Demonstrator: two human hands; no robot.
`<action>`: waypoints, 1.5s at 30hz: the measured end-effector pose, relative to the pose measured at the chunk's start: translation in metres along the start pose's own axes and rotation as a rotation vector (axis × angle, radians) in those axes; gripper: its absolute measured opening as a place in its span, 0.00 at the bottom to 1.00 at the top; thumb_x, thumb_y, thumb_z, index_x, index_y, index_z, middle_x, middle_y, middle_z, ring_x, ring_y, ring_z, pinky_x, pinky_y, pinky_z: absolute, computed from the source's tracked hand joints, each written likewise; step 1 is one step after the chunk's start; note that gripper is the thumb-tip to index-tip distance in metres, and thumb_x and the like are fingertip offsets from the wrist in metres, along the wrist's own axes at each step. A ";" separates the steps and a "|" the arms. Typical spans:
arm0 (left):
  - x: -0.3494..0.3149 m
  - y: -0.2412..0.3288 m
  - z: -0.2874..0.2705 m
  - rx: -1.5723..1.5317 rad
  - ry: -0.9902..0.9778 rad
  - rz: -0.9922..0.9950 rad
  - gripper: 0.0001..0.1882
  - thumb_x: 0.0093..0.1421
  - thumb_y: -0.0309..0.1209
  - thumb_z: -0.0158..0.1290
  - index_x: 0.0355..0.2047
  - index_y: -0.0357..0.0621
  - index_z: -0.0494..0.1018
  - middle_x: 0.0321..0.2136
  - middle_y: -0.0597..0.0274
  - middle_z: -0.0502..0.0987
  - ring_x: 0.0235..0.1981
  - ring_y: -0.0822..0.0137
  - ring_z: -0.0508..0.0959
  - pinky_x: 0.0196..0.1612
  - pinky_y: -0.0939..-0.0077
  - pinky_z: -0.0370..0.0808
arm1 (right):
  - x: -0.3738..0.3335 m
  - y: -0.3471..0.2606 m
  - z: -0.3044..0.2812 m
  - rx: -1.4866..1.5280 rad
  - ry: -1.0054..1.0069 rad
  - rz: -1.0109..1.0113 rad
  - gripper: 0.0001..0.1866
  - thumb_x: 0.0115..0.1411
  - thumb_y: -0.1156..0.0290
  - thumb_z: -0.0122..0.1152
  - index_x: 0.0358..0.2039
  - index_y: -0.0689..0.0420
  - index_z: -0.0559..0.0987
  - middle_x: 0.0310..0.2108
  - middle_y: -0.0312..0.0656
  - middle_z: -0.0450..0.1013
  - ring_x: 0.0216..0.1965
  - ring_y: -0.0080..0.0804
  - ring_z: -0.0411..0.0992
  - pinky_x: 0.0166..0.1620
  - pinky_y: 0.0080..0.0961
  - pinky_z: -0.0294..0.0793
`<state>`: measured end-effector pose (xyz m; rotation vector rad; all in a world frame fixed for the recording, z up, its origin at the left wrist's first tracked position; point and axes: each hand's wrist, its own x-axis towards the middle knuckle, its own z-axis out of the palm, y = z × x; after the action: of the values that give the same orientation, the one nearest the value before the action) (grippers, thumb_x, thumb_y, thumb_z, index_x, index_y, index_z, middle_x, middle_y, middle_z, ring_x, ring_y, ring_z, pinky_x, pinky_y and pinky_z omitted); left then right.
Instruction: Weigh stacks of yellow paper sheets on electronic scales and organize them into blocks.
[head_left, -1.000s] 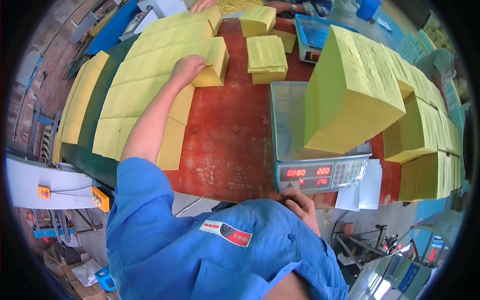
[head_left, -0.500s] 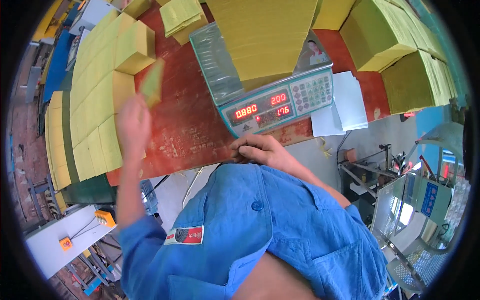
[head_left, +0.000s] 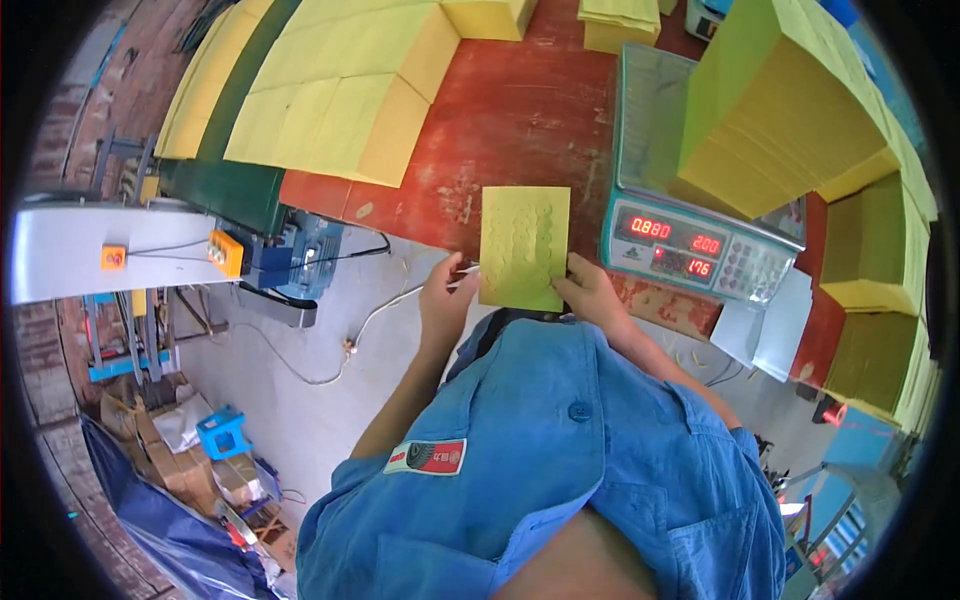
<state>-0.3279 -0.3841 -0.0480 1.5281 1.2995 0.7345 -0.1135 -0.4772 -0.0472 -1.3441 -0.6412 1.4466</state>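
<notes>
A yellow paper sheet [head_left: 525,245] with rows of embossed wavy marks is held up in front of me, at the edge of the red table. My right hand [head_left: 592,292] pinches its lower right side, thumb on the front. At the left edge of the sheet my left hand [head_left: 447,293] is closed, thumb tip against the paper and the other fingers curled. To the right stands a digital scale [head_left: 618,130] with a lit red display. On its pan rests a tall yellow paper stack [head_left: 770,120].
Yellow paper stacks [head_left: 330,120] line the table's left side, and more stacks [head_left: 870,250] stand at the right. White papers [head_left: 765,325] stick out beside the scale. The red table [head_left: 500,100] ends just ahead of me. A cable [head_left: 375,310] runs across the floor.
The left hand has come back from the left stacks, bringing a yellow sheet to the front of me. My right hand has taken hold of it too. The view has turned left.
</notes>
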 end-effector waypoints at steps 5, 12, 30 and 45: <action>0.003 0.057 -0.022 -0.200 -0.253 -0.156 0.13 0.61 0.33 0.51 0.37 0.34 0.76 0.29 0.66 0.75 0.32 0.75 0.73 0.37 0.81 0.70 | -0.022 -0.040 0.002 -0.380 0.044 -0.363 0.11 0.59 0.79 0.55 0.43 0.65 0.75 0.35 0.45 0.75 0.37 0.28 0.74 0.40 0.29 0.74; 0.047 0.253 0.004 -0.355 -0.416 0.238 0.10 0.61 0.31 0.53 0.36 0.35 0.76 0.31 0.65 0.77 0.35 0.77 0.74 0.40 0.80 0.70 | -0.095 -0.213 -0.035 -0.493 0.365 -0.898 0.20 0.54 0.81 0.63 0.49 0.61 0.76 0.30 0.40 0.73 0.32 0.26 0.72 0.35 0.25 0.72; 0.149 0.410 0.150 -0.022 -0.834 0.392 0.16 0.58 0.40 0.58 0.18 0.50 0.68 0.15 0.70 0.69 0.15 0.75 0.69 0.19 0.81 0.64 | -0.100 -0.341 -0.158 -0.557 0.672 -0.670 0.25 0.57 0.73 0.64 0.55 0.64 0.71 0.25 0.35 0.70 0.22 0.19 0.68 0.26 0.19 0.72; 0.143 0.401 0.152 0.007 -0.798 0.460 0.16 0.61 0.41 0.55 0.20 0.49 0.70 0.16 0.70 0.70 0.17 0.76 0.70 0.20 0.82 0.64 | -0.091 -0.328 -0.166 -0.528 0.721 -0.729 0.19 0.58 0.70 0.63 0.49 0.62 0.76 0.22 0.33 0.68 0.23 0.18 0.66 0.27 0.19 0.69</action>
<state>-0.0052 -0.2772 0.2497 1.8735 0.3616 0.3138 0.1326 -0.4887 0.2402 -1.6497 -0.9149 0.1670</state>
